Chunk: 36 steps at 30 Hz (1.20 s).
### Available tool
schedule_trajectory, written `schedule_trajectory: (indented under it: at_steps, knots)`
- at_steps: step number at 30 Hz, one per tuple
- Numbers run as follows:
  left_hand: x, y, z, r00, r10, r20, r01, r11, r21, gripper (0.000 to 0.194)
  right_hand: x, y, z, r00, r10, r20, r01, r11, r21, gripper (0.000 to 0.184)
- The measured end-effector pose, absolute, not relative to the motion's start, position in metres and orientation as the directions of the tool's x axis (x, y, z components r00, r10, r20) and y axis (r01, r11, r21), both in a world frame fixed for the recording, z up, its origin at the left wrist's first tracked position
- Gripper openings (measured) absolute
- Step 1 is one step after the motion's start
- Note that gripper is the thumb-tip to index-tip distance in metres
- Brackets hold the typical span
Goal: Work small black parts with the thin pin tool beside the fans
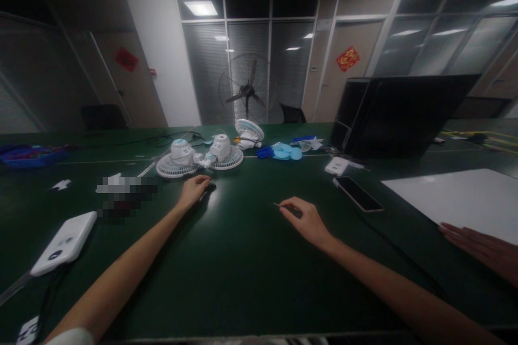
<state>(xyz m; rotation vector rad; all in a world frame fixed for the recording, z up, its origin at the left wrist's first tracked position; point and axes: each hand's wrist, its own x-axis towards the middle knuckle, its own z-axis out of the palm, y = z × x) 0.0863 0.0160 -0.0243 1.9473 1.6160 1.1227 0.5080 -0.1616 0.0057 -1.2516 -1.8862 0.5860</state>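
My left hand [193, 193] rests low over the green table, its fingers closed together. A small dark piece [210, 187] shows at its fingertips, too blurred to name. Just beyond that hand lie two small white fans [177, 164] with their grilles face down. My right hand [305, 220] is held in a pinch to the right of the table's middle. A thin, pale, pin-like piece [276, 205] sticks out to the left from between its thumb and finger.
A third fan [250, 132], blue gloves [265, 152] and light-blue discs [287, 152] lie farther back. To the right are a phone [359, 194], a black monitor [408, 113] and a white board [461, 194] touched by another person's hand [481, 245]. A white power bank [65, 242] lies left.
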Motion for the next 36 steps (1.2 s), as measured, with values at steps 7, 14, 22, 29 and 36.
schedule_trajectory:
  at_steps: [7,14,22,29,36]
  knots:
    - [0.096,-0.001,-0.018,0.187,0.900,0.393,0.724,-0.397,0.564,0.037,0.508,-0.163,0.007,-0.225,0.911,0.347,0.553,0.412,-0.724,0.024]
    - [0.096,0.000,-0.016,0.205,0.905,0.374,0.741,-0.393,0.545,0.034,0.508,-0.161,0.006,-0.231,0.904,0.360,0.563,0.426,-0.708,0.023]
    - [0.134,-0.033,-0.002,0.372,0.886,0.278,0.657,-0.463,0.595,0.036,0.509,-0.161,0.002,-0.316,0.880,0.354,0.594,0.475,-0.650,0.024]
    - [0.219,-0.110,-0.003,0.722,0.663,0.197,0.380,-0.619,0.687,0.043,0.505,-0.166,0.003,-0.502,0.795,0.341,0.582,0.602,-0.547,0.017]
    - [0.224,-0.123,0.005,0.744,0.638,0.198,0.352,-0.626,0.695,0.042,0.504,-0.167,0.002,-0.533,0.766,0.360,0.592,0.641,-0.488,0.011]
